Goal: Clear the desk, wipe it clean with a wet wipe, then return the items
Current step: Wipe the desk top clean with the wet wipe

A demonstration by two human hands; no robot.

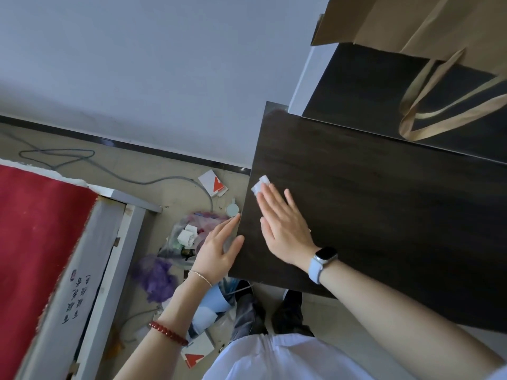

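The dark wood desk (384, 209) fills the right half of the view. A small white wet wipe (260, 185) lies near its left edge. My right hand (285, 226), with a watch on the wrist, presses flat on the desk with straight fingers, the fingertips on the wipe. My left hand (219, 249) rests with straight fingers against the desk's left edge, thumb on the top. It holds nothing.
A brown paper bag (428, 26) with looped handles sits on the raised shelf at the back right. On the floor to the left lie a plastic bag of rubbish (186, 237), white-and-red boxes (212, 183), a grey cable (153, 182) and a red-covered bed (35, 229).
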